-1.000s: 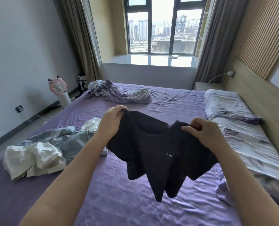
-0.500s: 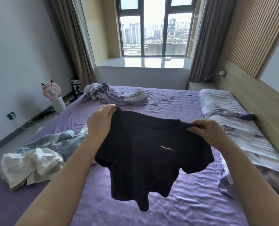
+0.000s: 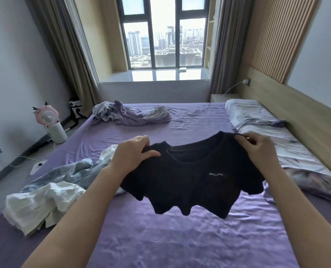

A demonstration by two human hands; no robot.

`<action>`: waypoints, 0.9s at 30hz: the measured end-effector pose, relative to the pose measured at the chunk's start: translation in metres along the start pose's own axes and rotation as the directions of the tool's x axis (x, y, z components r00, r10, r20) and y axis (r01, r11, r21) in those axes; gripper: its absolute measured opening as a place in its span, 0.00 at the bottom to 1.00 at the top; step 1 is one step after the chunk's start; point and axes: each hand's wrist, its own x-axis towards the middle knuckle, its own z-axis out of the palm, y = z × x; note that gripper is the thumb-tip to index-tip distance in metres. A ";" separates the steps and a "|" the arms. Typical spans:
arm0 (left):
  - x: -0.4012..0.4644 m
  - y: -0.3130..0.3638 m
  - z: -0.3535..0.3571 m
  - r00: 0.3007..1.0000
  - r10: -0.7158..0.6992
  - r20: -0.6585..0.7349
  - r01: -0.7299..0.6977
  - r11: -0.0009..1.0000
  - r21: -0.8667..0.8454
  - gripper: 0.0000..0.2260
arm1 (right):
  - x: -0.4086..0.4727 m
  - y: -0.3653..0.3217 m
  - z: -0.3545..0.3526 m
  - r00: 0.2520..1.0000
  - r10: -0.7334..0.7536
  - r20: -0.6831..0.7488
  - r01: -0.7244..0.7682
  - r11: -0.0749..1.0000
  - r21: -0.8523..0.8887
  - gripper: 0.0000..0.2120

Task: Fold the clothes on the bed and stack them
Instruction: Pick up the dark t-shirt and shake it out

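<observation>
Holding the small black short-sleeved T-shirt point(image 3: 191, 178) by its two shoulders, the person keeps it in the air at the centre of the frame, above the purple bed sheet point(image 3: 180, 238) and not touching it. The left hand point(image 3: 133, 153) is closed on the left shoulder seam, with the thumb lying over the cloth, and the right hand point(image 3: 257, 147) pinches the right shoulder between thumb and fingertips. I think this grip is chosen so that the shirt hangs flat and wide, with the collar on top and the small white lettering facing the camera; from such a position it can be lowered on the sheet smoothly for folding. The hem hangs uneven and wavy, so the fabric looks thin and soft. No folded stack is visible, so the task seems to be near its start. At the lower left of the frame lies a crumpled white garment point(image 3: 42, 206), touching a rumpled grey-blue cloth point(image 3: 67, 175) just above it. A lilac and grey heap of clothes point(image 3: 133, 115) is at the far side of the bed, well apart from the hands. A pale patterned pillow point(image 3: 251, 115) lies along the right edge, beside the wooden headboard point(image 3: 306, 120). Beyond the bed a large window point(image 3: 164, 41) shows city buildings, and a pink fan point(image 3: 46, 117) stands on the floor at the left.
</observation>
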 end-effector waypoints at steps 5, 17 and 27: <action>-0.020 -0.010 -0.002 1.000 -0.020 -0.023 0.017 0.990 -0.142 0.15 | -0.042 -0.009 0.004 0.997 0.069 -0.019 -0.068 0.996 0.056 0.04; -0.006 -0.020 0.000 0.988 0.046 0.147 -0.016 0.980 -0.198 0.19 | -0.049 -0.003 -0.002 0.974 0.186 0.131 -0.193 0.980 0.047 0.07; 0.012 -0.056 0.146 0.845 -0.317 0.430 0.343 0.939 0.018 0.08 | -0.010 0.101 0.099 0.876 0.295 0.380 -0.194 0.939 -0.283 0.05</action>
